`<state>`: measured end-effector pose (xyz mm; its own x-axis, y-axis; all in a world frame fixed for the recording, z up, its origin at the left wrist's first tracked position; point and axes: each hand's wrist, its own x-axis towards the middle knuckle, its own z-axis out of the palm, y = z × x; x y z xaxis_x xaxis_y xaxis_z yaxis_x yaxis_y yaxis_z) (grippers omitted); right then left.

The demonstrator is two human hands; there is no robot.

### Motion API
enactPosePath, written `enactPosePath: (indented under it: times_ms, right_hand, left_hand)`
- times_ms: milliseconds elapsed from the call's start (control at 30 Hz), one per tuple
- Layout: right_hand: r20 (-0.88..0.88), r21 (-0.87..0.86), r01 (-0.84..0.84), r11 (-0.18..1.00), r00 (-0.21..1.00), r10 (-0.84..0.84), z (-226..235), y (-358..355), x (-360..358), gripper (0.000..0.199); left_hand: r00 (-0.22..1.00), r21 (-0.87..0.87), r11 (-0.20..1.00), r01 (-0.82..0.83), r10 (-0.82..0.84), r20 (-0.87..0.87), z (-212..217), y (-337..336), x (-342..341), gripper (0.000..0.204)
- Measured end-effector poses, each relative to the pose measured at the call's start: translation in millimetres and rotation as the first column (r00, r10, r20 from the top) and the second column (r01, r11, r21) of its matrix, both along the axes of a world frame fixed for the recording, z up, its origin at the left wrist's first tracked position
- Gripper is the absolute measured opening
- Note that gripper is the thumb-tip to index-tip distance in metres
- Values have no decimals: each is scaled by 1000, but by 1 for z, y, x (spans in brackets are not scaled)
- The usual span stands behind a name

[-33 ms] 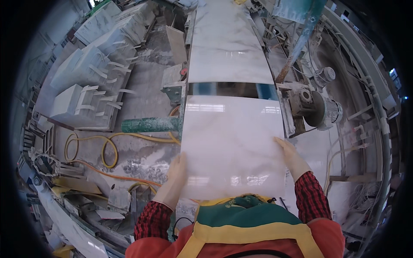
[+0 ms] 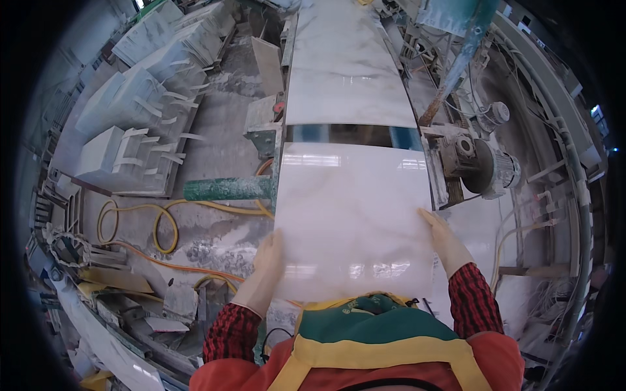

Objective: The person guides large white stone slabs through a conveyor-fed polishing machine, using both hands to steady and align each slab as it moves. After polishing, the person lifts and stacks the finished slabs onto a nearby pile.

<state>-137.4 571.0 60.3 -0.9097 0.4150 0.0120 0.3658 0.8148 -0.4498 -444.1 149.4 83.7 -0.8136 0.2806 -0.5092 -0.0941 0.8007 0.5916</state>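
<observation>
A glossy white stone slab (image 2: 355,215) with faint brownish veining lies in front of me, its far part on the conveyor and its near edge close to my apron (image 2: 378,326). My left hand (image 2: 267,257) grips the left edge near the front corner, fingers mostly hidden beneath. On the opposite edge, my right hand (image 2: 445,240) holds the slab a little farther up, thumb side along the rim. Beyond a narrow gap that shows blue bands, a second polished white slab (image 2: 349,78) lies on the line.
A motor (image 2: 499,171) sits right of the conveyor. At its left is a green roller-like cylinder (image 2: 228,188). Yellow hose (image 2: 166,234) loops over the floor. Strapped stacks of white slabs (image 2: 104,156) stand at far left, with stone scraps (image 2: 179,303) lower left.
</observation>
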Motion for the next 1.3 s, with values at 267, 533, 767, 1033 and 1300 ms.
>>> enactPosePath:
  times_ms: [267,533,767,1033,1300]
  right_hand:
    - [309,-597,557,578,824,-475,-28,-41,20,66]
    - [289,-814,493,306,801,-524,34,-46,-9,61]
    - [186,-705,428,565,881,-435,62,-47,-22,55]
    - [287,-849,491,194,738,-611,1,-16,-20,65]
    - [296,-730,520,443,825,-481,4,-7,-18,64]
  left_hand:
    - [998,28,998,-56,55,18,-9,39,-46,79]
    - [996,4,997,-83,83,42,6,64,-53,74]
    - [988,23,988,-152,152,-2,-3,74,-51,73]
    - [998,-82,997,4,-9,-68,-8,76,-60,76]
    - [994,-10,995,-96,96,47,-35,79,-72,79]
